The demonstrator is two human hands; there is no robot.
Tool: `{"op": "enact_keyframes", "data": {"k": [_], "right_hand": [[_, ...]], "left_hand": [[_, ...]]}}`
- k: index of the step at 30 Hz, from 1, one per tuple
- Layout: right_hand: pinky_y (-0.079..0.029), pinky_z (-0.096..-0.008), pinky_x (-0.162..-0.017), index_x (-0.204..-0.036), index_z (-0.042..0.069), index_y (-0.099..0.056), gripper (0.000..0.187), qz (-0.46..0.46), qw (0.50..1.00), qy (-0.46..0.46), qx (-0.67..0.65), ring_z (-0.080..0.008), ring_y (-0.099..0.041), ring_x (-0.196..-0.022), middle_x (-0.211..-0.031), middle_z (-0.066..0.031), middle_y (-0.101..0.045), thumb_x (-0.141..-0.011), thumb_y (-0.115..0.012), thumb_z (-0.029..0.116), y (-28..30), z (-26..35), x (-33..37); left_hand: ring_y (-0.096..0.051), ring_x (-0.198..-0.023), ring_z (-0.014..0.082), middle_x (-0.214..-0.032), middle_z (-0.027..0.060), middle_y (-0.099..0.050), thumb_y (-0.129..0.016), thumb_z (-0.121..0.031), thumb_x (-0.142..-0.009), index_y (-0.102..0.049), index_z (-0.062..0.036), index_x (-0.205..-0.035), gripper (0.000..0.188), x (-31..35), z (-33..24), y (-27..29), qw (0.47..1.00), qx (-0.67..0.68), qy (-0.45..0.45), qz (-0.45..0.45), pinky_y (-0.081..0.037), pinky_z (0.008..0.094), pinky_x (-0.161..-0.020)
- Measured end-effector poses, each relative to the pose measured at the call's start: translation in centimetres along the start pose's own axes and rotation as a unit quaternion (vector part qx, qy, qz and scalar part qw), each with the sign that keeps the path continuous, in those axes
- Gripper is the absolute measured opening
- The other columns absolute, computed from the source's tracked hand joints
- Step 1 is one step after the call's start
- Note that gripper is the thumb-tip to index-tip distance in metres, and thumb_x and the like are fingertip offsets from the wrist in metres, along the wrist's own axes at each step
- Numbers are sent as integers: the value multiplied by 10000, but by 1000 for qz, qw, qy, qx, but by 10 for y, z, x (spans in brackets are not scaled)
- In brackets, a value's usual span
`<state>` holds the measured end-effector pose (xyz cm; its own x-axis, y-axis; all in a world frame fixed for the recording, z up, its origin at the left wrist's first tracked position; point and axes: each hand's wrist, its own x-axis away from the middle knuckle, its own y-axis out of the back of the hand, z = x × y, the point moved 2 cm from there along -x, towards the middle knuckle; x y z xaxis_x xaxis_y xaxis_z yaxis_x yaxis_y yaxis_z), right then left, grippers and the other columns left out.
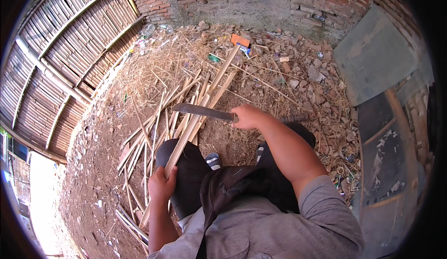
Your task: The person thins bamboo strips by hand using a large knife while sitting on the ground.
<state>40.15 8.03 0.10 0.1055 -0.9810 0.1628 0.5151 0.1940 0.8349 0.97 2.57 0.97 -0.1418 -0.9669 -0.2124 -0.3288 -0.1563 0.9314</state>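
Note:
My left hand [162, 183] is closed around a long split bamboo strip [185, 135] beside my left knee. The strip slants away from me, up and to the right, its far end over the rubble. In my right hand [247, 117] is a machete [205, 111], its dark, curved blade pointing left and crossing the strip about midway. Whether the blade touches the strip I cannot tell. The wrapped handle [294, 118] shows past my right wrist. Under and left of the held strip lies a loose pile of thinner bamboo slats [139, 152].
A bamboo fence [79, 49] stands at the left, a brick wall [260, 3] at the back. Broken stones [316, 72] and litter cover the ground at right. Grey sheets [377, 56] and dark panels [384, 156] lean along the right side. An orange block [240, 40] lies near the strip's far end.

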Motion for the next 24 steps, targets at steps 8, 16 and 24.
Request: {"op": "enact_keyframes", "data": {"k": [8,16,24], "right_hand": [[-538,-464,-822,-1126,78,-683,422,-13,1000,13,-3,-368,-693,-962,-980,-194,-708,-815,-785,344,-6,-6,-3],[-550,-468,-851,-1154,82,-686,424,1,1000,2,2,-356,-692,-992,-1014,-183,-712,-817,-768,325,-6,-4,-3],[-546,-470,-864,-1180,77,-680,454,-3,1000,7,5,-366,-688,-999,-1034,-188,-714,-809,-770,322,-12,-11,-9]], "left_hand": [[-630,-647,451,-654,224,-612,-670,-532,-913,-540,-38,-714,548,-1,2,-2,1000,-2,-10,-1,-475,543,-595],[-640,-664,457,-651,228,-614,-679,-496,-915,-559,-19,-764,515,-2,0,0,999,-14,14,33,-474,538,-609],[-638,-652,457,-649,232,-612,-676,-502,-919,-550,-18,-757,525,-2,2,-2,1000,-14,2,28,-472,543,-597]]}}
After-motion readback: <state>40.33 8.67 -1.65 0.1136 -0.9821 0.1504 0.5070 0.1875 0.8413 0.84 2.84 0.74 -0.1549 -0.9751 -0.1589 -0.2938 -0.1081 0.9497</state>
